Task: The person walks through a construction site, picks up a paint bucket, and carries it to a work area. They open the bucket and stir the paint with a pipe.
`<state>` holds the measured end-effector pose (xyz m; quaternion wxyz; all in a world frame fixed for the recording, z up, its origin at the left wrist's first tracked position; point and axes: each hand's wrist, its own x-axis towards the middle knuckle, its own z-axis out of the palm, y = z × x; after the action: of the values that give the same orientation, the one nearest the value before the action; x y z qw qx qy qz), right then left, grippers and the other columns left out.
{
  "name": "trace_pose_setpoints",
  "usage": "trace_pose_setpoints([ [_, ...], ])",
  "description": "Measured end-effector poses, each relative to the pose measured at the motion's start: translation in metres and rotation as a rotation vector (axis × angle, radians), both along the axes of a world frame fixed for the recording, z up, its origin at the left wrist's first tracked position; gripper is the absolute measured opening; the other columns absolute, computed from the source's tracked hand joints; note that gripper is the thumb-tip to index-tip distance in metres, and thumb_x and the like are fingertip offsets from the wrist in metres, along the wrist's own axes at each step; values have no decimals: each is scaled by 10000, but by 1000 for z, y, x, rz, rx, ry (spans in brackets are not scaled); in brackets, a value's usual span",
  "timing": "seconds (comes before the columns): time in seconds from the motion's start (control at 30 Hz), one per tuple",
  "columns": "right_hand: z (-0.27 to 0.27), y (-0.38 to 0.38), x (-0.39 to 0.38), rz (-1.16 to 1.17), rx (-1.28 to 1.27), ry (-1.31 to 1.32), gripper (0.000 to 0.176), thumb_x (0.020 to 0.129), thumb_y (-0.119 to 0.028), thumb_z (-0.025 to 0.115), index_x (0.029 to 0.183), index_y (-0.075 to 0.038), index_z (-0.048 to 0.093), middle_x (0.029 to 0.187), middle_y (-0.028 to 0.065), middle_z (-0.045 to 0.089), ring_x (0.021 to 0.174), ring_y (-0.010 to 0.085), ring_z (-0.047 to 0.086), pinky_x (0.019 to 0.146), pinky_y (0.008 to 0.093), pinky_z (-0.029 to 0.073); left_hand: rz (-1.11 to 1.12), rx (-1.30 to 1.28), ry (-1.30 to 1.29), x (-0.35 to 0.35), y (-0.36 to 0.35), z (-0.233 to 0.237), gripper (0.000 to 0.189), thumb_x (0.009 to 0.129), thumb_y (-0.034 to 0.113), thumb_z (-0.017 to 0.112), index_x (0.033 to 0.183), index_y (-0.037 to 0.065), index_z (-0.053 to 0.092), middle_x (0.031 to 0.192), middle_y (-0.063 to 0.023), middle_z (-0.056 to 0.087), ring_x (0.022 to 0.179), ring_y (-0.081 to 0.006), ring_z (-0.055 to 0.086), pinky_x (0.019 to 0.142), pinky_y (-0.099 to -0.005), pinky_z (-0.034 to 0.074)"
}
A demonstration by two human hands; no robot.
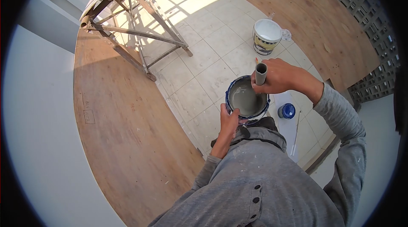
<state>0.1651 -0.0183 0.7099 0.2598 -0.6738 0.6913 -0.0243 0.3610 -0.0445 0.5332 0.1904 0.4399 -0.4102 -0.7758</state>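
A round bucket (247,97) with a blue-stained rim holds grey paint, close in front of my body. My left hand (230,121) grips the bucket's near left rim, thumb over the edge. Above the bucket's right side, my right hand (278,75) is wrapped round a grey hollow tube (261,70), whose open end points up toward the camera. The lower part of the tube is hidden by my hand and I cannot make out where it ends. A small jar with a blue lid (287,111) stands to the right of the bucket.
A white bucket (267,36) stands on the tiled floor beyond my right hand. Plywood sheets (127,133) lie at the left and far right. A trestle (140,31) stands at the back left. A thin stick (296,129) lies on a white sheet near the jar.
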Motion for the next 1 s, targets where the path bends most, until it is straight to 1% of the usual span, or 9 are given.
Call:
trace_pose_setpoints([
  [0.07,-13,-1,6,-33,-80,76,212,811,-269,616,894,-97,710,793,120,676,713,287,630,684,367,492,5,-45,51,-5,-3,-3,250,867,15,478,1073,12,336,1030,-184,537,790,-285,662,605,-350,616],
  [0.17,-26,10,7,165,-250,-391,215,781,-286,635,835,-86,691,863,95,680,763,283,627,700,374,485,-4,-83,59,-1,-7,3,253,863,13,475,1075,11,336,1027,-178,538,781,-282,657,594,-352,614],
  [0.3,5,-1,-3,-36,113,6,235,804,-296,624,892,-96,708,848,99,679,849,270,616,808,364,457,5,-49,43,-3,2,-2,246,860,11,473,1067,5,341,1025,-171,532,787,-273,653,589,-352,614],
  [0.4,-15,4,7,95,-262,-102,240,789,-306,628,866,-94,709,823,96,678,763,270,633,712,363,489,-6,-93,49,-9,-3,4,246,863,11,471,1071,5,341,1034,-174,529,789,-271,655,592,-350,614],
  [0.57,-5,7,-13,36,-3,-83,188,807,-272,617,838,-105,697,797,65,678,700,266,626,671,358,495,-12,-59,19,-1,-6,1,239,865,3,469,1068,5,344,1037,-178,529,799,-287,662,603,-345,614],
  [0.67,-8,0,6,62,-180,8,188,747,-261,612,754,-81,662,695,101,653,659,311,632,655,401,492,-4,-61,40,-11,-3,0,234,867,1,472,1063,-1,346,1037,-178,529,804,-286,666,620,-347,617],
  [0.8,-30,16,-8,174,-225,-413,227,757,-288,609,744,-66,659,731,166,644,695,353,616,644,430,478,5,-112,62,-2,-19,-3,265,864,-2,475,1087,1,332,1046,-186,521,807,-301,663,643,-359,621],
  [0.93,-8,-1,0,17,-229,54,272,780,-313,614,811,-54,689,726,143,658,750,317,649,694,382,507,6,-71,16,-8,-9,0,259,868,-1,475,1085,5,335,1078,-190,509,820,-305,661,653,-371,623],
  [1.0,-9,6,9,125,-370,-83,268,779,-315,617,794,-57,689,732,146,660,756,318,648,690,387,505,25,-115,75,-9,-12,-2,258,859,-4,470,1075,2,330,1055,-196,512,800,-314,661,645,-371,623],
])
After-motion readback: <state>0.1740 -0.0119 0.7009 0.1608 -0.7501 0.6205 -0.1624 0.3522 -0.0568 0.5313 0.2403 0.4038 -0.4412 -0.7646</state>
